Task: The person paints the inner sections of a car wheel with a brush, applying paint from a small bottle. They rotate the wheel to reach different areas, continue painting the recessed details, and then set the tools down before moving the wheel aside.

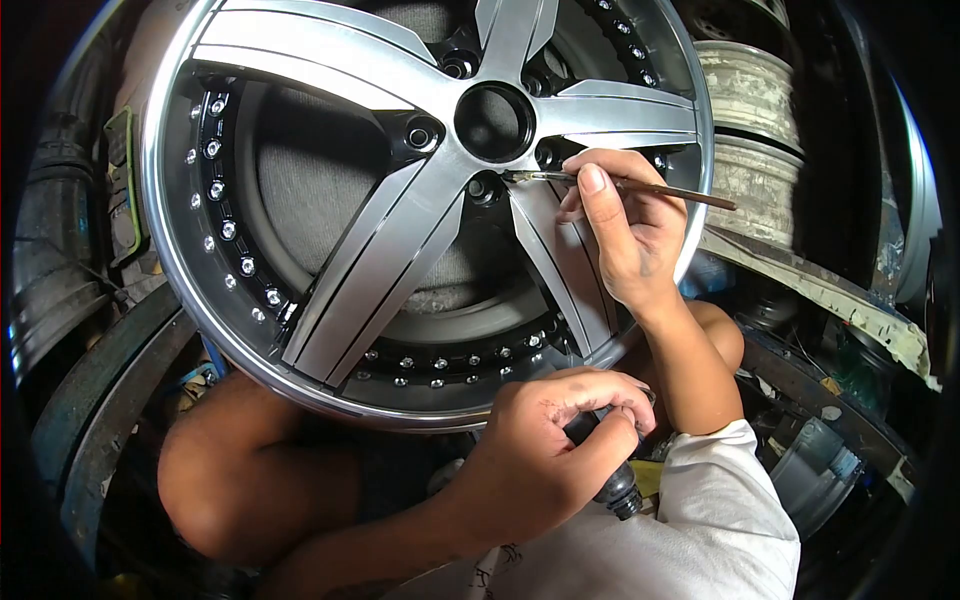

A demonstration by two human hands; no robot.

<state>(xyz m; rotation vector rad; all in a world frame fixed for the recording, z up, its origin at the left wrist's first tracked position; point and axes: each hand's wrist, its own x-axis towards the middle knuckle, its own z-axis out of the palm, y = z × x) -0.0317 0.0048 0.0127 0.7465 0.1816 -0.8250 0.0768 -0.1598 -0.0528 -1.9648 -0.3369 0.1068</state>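
Note:
A large silver five-spoke alloy wheel (390, 230) with a black inner barrel and chrome rim bolts leans upright in front of me, resting against my knees. My right hand (625, 225) pinches a thin brown paintbrush (650, 187); its tip touches the spoke edge just right of the black hub hole (495, 122). My left hand (550, 455) sits below the wheel's lower rim, closed around a small black bottle (615, 485) that points down and to the right.
Worn pale rims (750, 130) are stacked behind the wheel at the upper right. A dark tyre (60, 250) and a curved rim edge stand at the left. Scrap metal and a grey part (820, 470) lie at the lower right.

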